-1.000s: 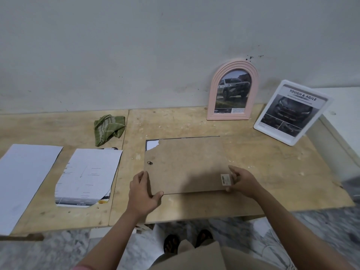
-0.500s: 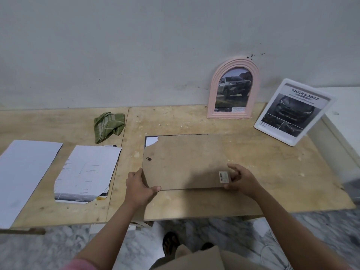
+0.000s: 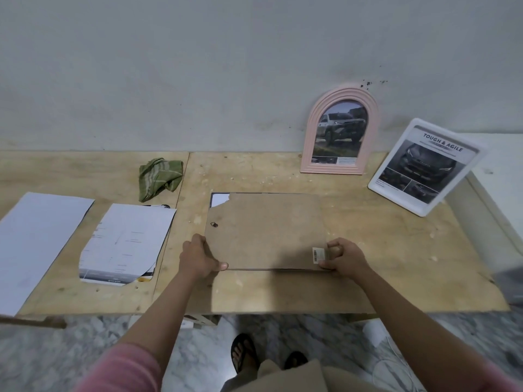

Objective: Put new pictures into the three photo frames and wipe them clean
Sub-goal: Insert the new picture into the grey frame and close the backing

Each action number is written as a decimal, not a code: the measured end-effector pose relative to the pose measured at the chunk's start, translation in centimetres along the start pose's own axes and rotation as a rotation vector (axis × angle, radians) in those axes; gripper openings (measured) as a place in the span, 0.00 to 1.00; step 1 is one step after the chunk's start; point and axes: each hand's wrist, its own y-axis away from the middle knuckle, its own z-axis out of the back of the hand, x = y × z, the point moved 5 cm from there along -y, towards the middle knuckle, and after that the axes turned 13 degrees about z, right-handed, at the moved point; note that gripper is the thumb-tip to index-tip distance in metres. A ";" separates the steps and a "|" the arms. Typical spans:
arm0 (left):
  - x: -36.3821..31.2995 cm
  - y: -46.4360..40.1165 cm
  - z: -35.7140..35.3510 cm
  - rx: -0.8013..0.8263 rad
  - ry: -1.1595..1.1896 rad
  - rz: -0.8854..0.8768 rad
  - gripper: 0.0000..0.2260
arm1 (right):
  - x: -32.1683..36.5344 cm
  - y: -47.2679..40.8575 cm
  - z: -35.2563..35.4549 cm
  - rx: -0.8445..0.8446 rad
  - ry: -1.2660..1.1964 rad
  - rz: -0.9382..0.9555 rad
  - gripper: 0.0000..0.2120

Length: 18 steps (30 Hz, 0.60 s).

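A low tabletop of pale, scuffed plywood boards (image 3: pixel 283 290) runs along a grey wall. Face down near its front edge lies a rectangular frame with a brown hardboard backing (image 3: pixel 266 230). At the back edge a pink arched photo frame (image 3: pixel 339 131) leans on the wall; a white rectangular photo frame (image 3: pixel 424 168) stands tilted toward the back right corner. A crumpled green striped cloth (image 3: pixel 158 178) sits further left, with a cut white printed sheet (image 3: pixel 127 244) and a plain white paper sheet (image 3: pixel 36 244) toward the left edge.
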 end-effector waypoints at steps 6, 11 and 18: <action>0.7 0.8 -0.7 -0.001 -0.023 -0.034 0.39 | 0.6 0.2 -0.1 0.019 0.091 0.059 0.22; 0.6 0.2 -0.8 0.016 0.072 -0.007 0.36 | 4.2 0.3 -1.7 -0.112 0.349 0.397 0.32; -0.4 -0.4 -1.0 -0.003 0.086 0.058 0.27 | 5.4 1.2 -9.1 0.288 0.723 0.509 0.32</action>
